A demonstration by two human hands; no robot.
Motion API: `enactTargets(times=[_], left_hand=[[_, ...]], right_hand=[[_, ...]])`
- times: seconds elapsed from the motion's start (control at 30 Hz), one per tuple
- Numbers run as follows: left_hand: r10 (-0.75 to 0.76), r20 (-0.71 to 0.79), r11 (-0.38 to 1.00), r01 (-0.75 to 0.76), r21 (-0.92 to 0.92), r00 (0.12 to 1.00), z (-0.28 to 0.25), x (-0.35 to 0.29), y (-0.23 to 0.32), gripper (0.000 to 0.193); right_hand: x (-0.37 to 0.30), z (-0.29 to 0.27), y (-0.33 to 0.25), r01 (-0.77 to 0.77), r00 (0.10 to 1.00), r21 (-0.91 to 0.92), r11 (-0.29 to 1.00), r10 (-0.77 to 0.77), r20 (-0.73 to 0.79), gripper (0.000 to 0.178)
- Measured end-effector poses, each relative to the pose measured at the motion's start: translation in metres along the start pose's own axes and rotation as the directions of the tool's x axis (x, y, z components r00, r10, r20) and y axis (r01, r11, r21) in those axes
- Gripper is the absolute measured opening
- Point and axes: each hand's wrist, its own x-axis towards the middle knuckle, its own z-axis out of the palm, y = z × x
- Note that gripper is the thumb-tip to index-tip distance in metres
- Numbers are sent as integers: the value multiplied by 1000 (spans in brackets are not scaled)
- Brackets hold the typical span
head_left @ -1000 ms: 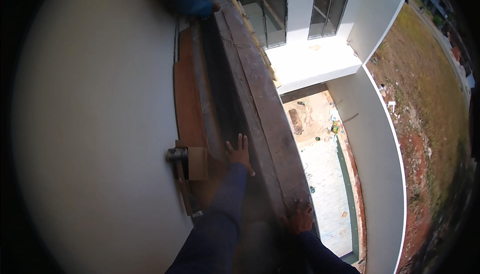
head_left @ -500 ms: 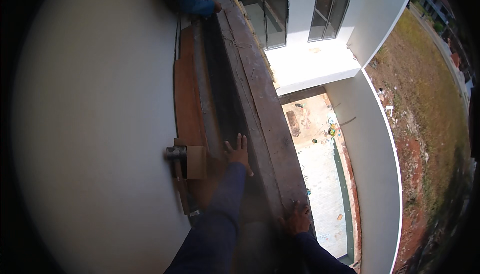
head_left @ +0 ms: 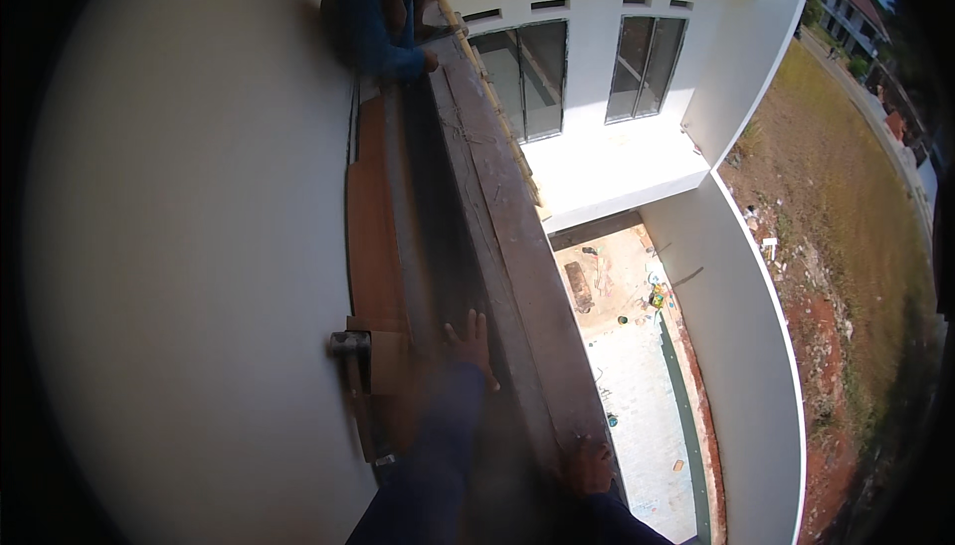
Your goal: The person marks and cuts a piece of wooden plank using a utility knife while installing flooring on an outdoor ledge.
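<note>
My left hand [head_left: 472,348] lies with spread fingers on a long dark strip [head_left: 423,182] that runs away from me like a channel; it holds nothing. On the brownish ledge [head_left: 527,276] to the right, my right hand [head_left: 589,467] rests near the outer edge, fingers slightly bent and apart, a little blurred. A hammer [head_left: 350,346] with a dark head stands left of my left forearm, against a brown wooden piece [head_left: 390,358]. Reddish-brown boards [head_left: 370,227] line the strip's left side.
A white wall [head_left: 189,247] rises close on my left. Beyond the ledge is a drop to a sunlit lower floor [head_left: 647,426]. At the far end a person in a blue sleeve [head_left: 383,43] leans over the ledge. A pale bamboo pole [head_left: 492,97] runs along its far edge.
The view has tilted up, so the scene sits lower and more of the other person shows. My hands keep about the same places on the strip and ledge.
</note>
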Motion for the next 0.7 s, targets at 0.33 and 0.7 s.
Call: enactTargets(times=[0.33, 0.7], left_hand=[[-49, 1, 999, 49, -1, 999, -4, -3, 1, 164], [29, -82, 967, -8, 254, 996, -14, -25, 21, 154]], right_hand=[[-1, 2, -2, 161, 987, 61, 985, -160, -22, 101], [37, 53, 38, 115, 982, 88, 990, -99, -164, 108]])
